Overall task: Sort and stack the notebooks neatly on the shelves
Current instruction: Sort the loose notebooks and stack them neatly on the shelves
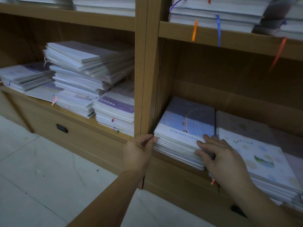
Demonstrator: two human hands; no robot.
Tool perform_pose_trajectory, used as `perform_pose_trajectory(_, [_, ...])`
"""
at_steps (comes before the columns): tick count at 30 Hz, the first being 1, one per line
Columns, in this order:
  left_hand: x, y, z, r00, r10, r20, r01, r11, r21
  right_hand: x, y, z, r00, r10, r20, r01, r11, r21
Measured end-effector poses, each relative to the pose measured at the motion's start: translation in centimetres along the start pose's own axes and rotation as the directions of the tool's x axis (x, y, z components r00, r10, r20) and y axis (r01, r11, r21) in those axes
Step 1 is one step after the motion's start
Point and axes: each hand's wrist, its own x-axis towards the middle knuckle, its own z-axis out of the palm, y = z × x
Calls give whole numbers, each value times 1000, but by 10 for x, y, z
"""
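The person is squaring up the blue stack [188, 118] of notebooks, which is sitting at the left end of the lower shelf [177, 163] in the right bay, close against the upright. The left hand [141, 149] is pinching the stack's front left corner between thumb and fingers [147, 139]. The right hand [221, 158] is gripping the front right corner, its fingers lying on the top cover and its thumb curling against the page edges.

The step in hand looks like aligning this stack. The next move is probably calling for a gentle, even push back so the edges are sitting flush, without nudging the dotted stack [255, 154] just beside it on the right.

Counting: two hands, two stacks on this shelf, and roughly four untidy piles [82, 68] waiting in the left bay, likely next for sorting.
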Motion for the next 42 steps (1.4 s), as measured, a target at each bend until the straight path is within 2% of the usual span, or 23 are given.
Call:
perform_pose_trajectory(4, [-3,-10,-7,993,-119,10,118,990,79,-8,-5,5,998,-44,-32,40,992,-121])
perform_pose_trajectory(8, [-11,-8,-8,981,-179,71,168,977,132,-8,-27,4,998,-59,-31,56,996,-64])
perform_pose_trajectory(12, [-15,2,-4,990,-103,92,90,988,128,-10,-39,10,993,-88,83,98,987,-129])
perform_pose_trajectory(15, [-15,3,-1,990,-96,106,85,991,101,-9,-38,14,993,-105,48,112,979,-171])
perform_pose_trajectory(22, [-14,-4,4,989,-77,126,65,993,98,-8,-38,13,995,-85,47,90,991,-103])
perform_pose_trajectory(26, [-12,-3,5,994,-55,95,45,993,109,-16,-47,7,996,76,-53,-66,985,162])
perform_pose_trajectory(29, [-13,-2,4,995,-58,84,48,992,112,-33,-49,3,977,165,-133,-128,960,247])
perform_pose_trajectory(31, [-14,-2,4,992,-91,89,83,993,89,-45,-43,7,948,303,-98,-259,912,320])
perform_pose_trajectory(33, [-16,1,5,988,-105,109,100,994,49,-57,-40,18,896,445,-6,-396,803,445])
perform_pose_trajectory(37, [-21,4,6,986,-94,138,96,995,-6,-70,-44,38,872,487,59,-435,711,552])
perform_pose_trajectory(42, [-21,6,4,978,-97,187,110,992,-58,-65,-55,49,826,556,95,-502,648,574])
